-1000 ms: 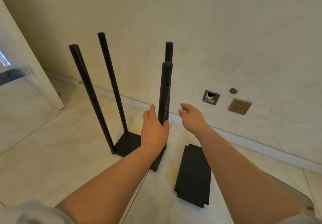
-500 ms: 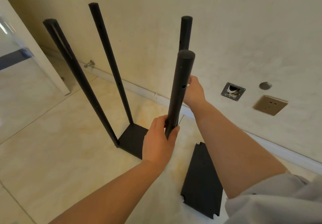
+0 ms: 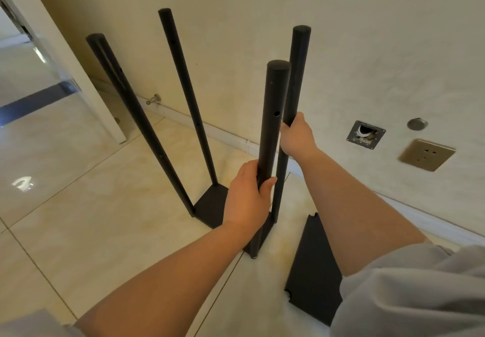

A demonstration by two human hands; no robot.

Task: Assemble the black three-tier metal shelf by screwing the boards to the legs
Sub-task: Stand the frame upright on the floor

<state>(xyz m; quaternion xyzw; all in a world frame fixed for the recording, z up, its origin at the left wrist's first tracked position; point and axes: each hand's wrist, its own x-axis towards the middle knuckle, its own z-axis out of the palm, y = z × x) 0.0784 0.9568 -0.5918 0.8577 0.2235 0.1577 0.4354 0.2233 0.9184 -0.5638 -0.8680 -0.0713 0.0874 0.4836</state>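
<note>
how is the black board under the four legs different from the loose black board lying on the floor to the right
The black metal board under the legs has four upright black legs standing at its corners; the loose black metal board carries none. The first is largely hidden behind the left hand; the loose one shows its notched corners. Both lie flat on the tiled floor.

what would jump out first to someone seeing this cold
Four tall black legs stand up from a bottom board on the tiled floor. The left hand grips the nearest leg and the right hand the one behind. A loose black board lies flat to the right.
</note>
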